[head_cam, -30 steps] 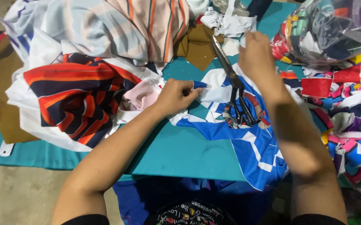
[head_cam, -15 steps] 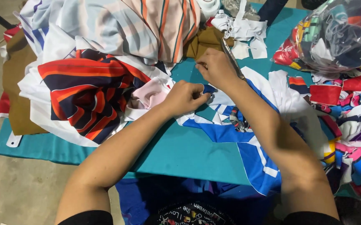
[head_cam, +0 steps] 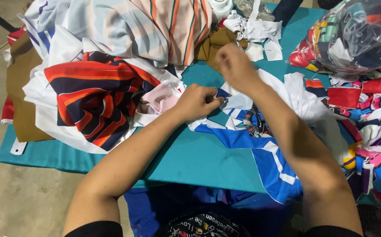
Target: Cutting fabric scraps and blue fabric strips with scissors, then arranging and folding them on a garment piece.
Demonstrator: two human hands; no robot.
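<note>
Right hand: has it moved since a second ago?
Yes. The right hand has gone left and away from the person, off the blue and white cloth toward the brown fabric at the table's far side.

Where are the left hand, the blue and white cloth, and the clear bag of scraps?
left hand (head_cam: 198, 102): head view, on the back of the hand.
blue and white cloth (head_cam: 267, 160): head view, on its blue part by the table's front edge.
clear bag of scraps (head_cam: 357, 37): head view, on the plastic's middle.
</note>
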